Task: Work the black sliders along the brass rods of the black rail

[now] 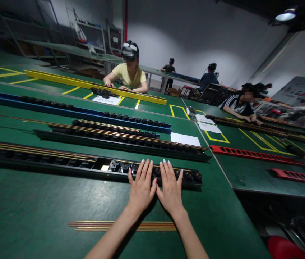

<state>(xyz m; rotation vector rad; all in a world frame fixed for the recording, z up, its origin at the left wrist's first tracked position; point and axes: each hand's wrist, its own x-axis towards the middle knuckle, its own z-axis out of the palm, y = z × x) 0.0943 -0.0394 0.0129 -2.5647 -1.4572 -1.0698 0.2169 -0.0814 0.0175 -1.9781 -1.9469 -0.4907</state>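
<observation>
My left hand [141, 183] lies flat with its fingers stretched over a long black channel rail [68, 169]. Beside it, my right hand [170, 183] rests the same way, fingers spread, the two thumbs almost meeting. Beneath both hands the rail holds a row of black socket-like blocks [114, 166], partly hidden by my fingers. Further left along the rail lie several thin brass rods [39, 149]. More brass rods [95, 225] lie on the green table [47, 205] below, passing under my forearms.
Behind stand another black rail [120, 145] with rods and blocks, a blue rail [87, 115] and a white paper sheet [185, 139]. A person in yellow [129, 73] works at a yellow rail [95, 85]. Red slotted rails [257, 155] lie to the right, past the table's edge.
</observation>
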